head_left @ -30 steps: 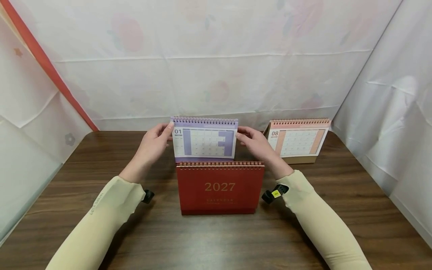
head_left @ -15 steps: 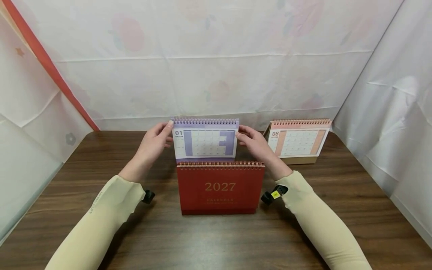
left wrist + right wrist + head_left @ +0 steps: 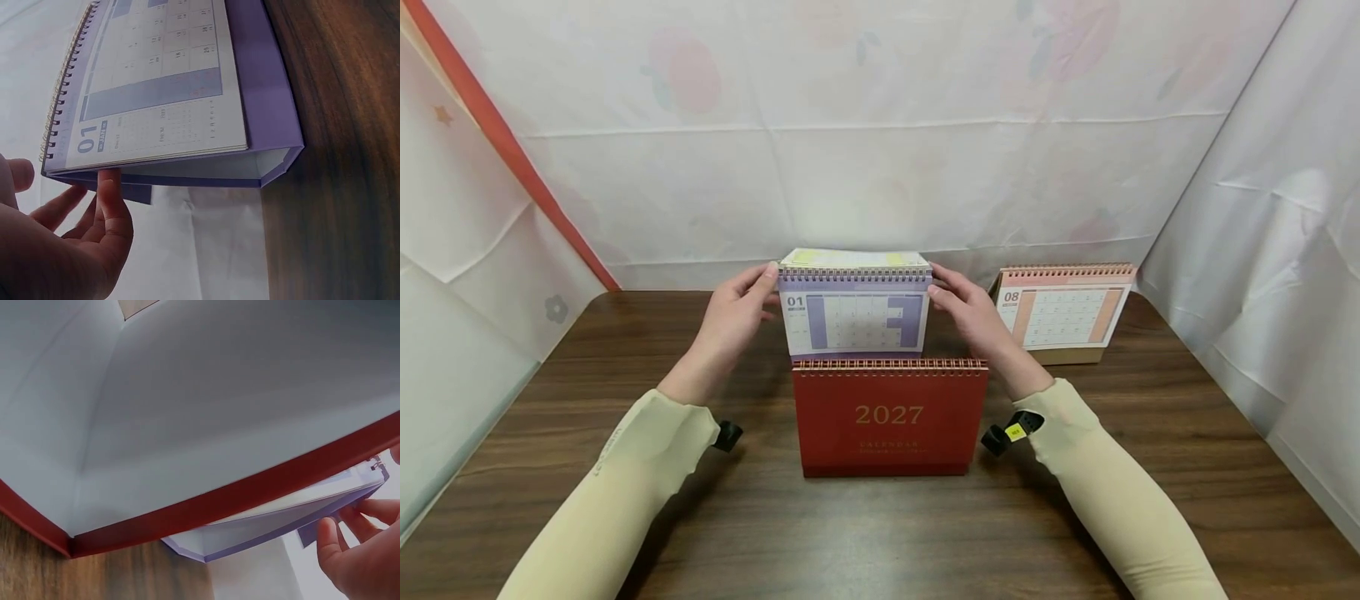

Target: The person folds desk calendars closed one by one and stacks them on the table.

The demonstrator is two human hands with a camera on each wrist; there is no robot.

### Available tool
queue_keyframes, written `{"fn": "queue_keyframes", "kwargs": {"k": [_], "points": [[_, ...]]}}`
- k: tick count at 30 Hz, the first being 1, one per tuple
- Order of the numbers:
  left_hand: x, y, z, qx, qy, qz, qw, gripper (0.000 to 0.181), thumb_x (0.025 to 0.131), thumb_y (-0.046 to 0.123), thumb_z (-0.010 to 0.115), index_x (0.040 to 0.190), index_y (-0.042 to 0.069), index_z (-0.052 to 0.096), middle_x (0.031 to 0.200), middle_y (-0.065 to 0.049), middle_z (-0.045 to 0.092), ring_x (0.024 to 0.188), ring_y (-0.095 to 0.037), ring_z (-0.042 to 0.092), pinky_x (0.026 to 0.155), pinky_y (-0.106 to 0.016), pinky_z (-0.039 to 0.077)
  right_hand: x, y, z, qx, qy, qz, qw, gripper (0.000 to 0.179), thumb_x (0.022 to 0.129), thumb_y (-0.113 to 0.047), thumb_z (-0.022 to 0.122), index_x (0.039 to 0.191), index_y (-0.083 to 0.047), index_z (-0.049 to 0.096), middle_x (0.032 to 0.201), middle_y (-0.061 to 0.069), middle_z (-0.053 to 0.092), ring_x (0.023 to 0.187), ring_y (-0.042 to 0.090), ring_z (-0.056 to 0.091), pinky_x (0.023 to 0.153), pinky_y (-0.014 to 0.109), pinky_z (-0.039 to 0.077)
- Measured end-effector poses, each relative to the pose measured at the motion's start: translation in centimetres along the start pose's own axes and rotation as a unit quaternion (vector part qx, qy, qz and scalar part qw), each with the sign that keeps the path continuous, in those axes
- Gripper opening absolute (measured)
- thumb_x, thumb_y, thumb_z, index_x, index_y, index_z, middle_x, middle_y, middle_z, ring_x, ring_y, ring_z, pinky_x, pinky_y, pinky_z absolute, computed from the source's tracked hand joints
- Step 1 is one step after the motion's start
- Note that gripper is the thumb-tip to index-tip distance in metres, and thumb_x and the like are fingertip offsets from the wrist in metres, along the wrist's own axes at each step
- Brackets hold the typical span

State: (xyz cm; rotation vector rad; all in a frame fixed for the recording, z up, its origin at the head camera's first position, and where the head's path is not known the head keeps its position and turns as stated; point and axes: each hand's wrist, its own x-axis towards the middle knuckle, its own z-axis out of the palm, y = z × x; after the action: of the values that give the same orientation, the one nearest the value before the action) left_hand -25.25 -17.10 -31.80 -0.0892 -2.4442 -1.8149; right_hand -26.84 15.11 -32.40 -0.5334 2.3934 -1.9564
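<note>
Left hand (image 3: 733,321) and right hand (image 3: 970,317) hold the purple calendar (image 3: 859,321) at opposite upper ends.
Fingers (image 3: 115,209) reach behind it; a yellow-marked page (image 3: 850,257) leans back beyond the coil (image 3: 853,273). Light, even support at both ends should serve best, with care around the red calendar (image 3: 891,429) just in front on the counter (image 3: 880,542); the pink calendar (image 3: 1067,312) stands to the right.

I stood by a cloth-walled booth: pale fabric (image 3: 880,92) with faint fruit prints hung on three sides of a wood-grain desk (image 3: 880,537), a red band (image 3: 512,161) down the left. Calendars (image 3: 891,429) suggested office, but home or office, I couldn't tell.
</note>
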Motion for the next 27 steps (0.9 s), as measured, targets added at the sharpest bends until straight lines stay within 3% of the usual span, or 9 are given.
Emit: {"fn": "queue_keyframes", "kwargs": {"k": [3, 11, 17, 22, 27], "points": [[-0.1, 0.2, -0.1, -0.003, 0.01, 0.006, 0.9999, 0.062, 0.1, 0.056, 0.047, 0.147, 0.015, 0.051, 0.134, -0.011, 0.058, 0.107, -0.021, 0.059, 0.09, -0.041, 0.047, -0.1, -0.3, -0.1, -0.003, 0.0, -0.016, 0.9999, 0.05, 0.104, -0.013, 0.051, 0.152, -0.003, 0.04, 0.144, 0.02, 0.049, 0.129, 0.03, 0.048, 0.106, 0.044, 0.04], [-0.4, 0.7, -0.1, 0.008, 0.036, 0.028, 0.9989, 0.047, 0.101, 0.041, 0.056, 0.143, 0.021, 0.056, 0.126, -0.009, 0.062, 0.099, -0.016, 0.059, 0.078, -0.027, 0.048, -0.3, -0.6, -0.2, 0.012, 0.016, -0.051, 0.9985, 0.046, 0.103, -0.008, 0.053, 0.148, -0.003, 0.046, 0.142, 0.017, 0.052, 0.126, 0.027, 0.052, 0.108, 0.041, 0.038], [-0.4, 0.9, -0.1, -0.002, 0.07, 0.068, 0.9953, 0.04, 0.098, 0.029, 0.065, 0.138, 0.02, 0.062, 0.13, -0.007, 0.061, 0.094, -0.011, 0.062, 0.082, -0.024, 0.046, -0.6, -1.3, -0.4, 0.018, 0.04, -0.068, 0.9967, 0.042, 0.101, -0.007, 0.056, 0.144, -0.004, 0.053, 0.14, 0.013, 0.056, 0.122, 0.022, 0.054, 0.105, 0.037, 0.04], [-0.5, 1.1, -0.1, -0.012, 0.094, 0.095, 0.991, 0.037, 0.095, 0.021, 0.071, 0.131, 0.014, 0.068, 0.115, -0.004, 0.068, 0.087, -0.012, 0.063, 0.077, -0.024, 0.048, -0.7, -1.7, -0.4, 0.019, 0.063, -0.08, 0.9946, 0.038, 0.1, -0.008, 0.06, 0.138, -0.003, 0.059, 0.137, 0.01, 0.058, 0.119, 0.02, 0.056, 0.1, 0.033, 0.044], [-0.7, 1.2, -0.3, -0.002, 0.122, 0.092, 0.9883, 0.031, 0.091, 0.023, 0.076, 0.119, 0.011, 0.075, 0.101, 0.0, 0.073, 0.081, -0.014, 0.062, 0.069, -0.023, 0.047, -0.8, -1.8, -0.2, 0.01, 0.094, -0.086, 0.9918, 0.034, 0.097, -0.009, 0.066, 0.129, 0.0, 0.065, 0.125, 0.014, 0.064, 0.105, 0.017, 0.061, 0.088, 0.027, 0.05]]}}
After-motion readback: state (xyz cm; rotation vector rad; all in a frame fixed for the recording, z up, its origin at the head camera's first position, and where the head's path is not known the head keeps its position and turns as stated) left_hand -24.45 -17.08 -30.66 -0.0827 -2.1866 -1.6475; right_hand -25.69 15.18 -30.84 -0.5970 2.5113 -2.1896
